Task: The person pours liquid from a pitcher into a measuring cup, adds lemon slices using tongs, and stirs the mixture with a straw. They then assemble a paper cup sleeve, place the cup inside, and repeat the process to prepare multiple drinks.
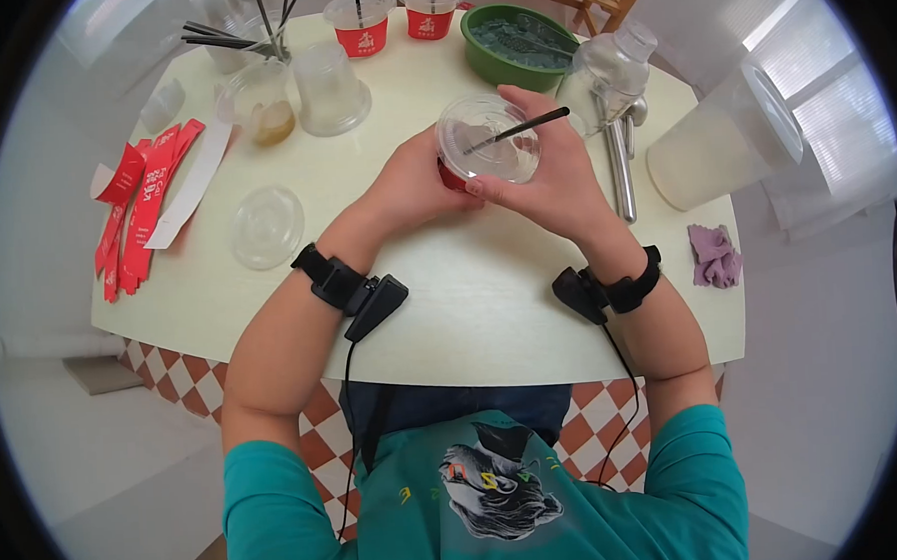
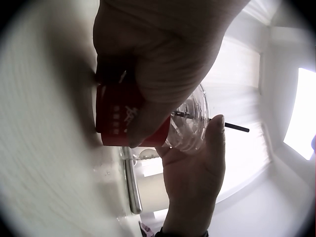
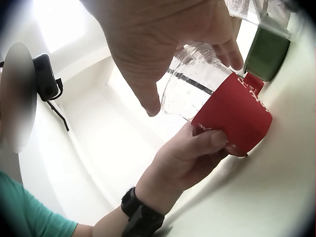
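Note:
Both hands are around a clear plastic cup with a red paper sleeve, a clear lid and a black straw through the lid. The left hand grips the red sleeve low down, its thumb lying across the print in the left wrist view. Higher up, the right hand holds the cup near its lid, thumb at the near side and fingers behind. In the right wrist view the sleeve's end tab sticks out beside the fingers.
Two sleeved cups with straws stand at the back beside a green basin. Flat red sleeves and a loose clear lid lie left. To the right are a shaker, metal tool, pitcher and purple cloth.

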